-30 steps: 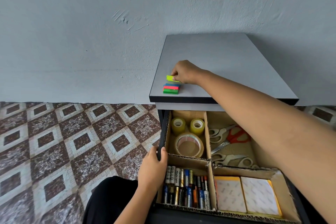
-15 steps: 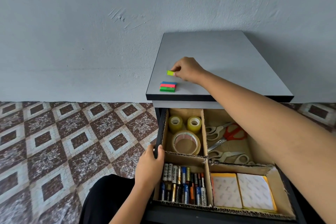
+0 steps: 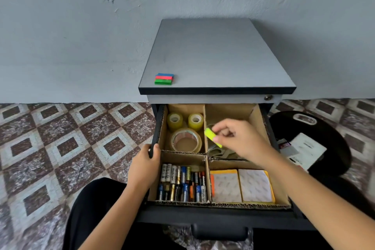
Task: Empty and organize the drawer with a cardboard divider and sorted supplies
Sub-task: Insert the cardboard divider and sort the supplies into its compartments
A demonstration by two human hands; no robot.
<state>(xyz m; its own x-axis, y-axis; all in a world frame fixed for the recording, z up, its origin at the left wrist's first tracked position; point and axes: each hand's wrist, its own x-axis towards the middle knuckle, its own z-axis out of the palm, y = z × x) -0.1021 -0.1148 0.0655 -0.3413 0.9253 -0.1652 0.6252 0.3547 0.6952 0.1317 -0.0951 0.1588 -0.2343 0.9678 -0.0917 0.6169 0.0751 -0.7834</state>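
1. The brown corrugated cardboard divider is matt, with raw fluted edges along its rims.
2. The grey rectangular cabinet top has a smooth, matt, laminate-like face and a black edge band.
3. The black drawer looks smooth and matt. Its black bar handle has a faint sheen.
4. The clear plastic tape rolls are glossy and see-through.
5. The cylindrical batteries have shiny, metallic-looking wrappers.
6. The square white paper pads, the neon yellow paper strip and the blue, red and green paper stack all look matt.
7. The grey painted wall is rough and scuffed.
8. The brown-and-white patterned floor tiles look speckled, like stone.
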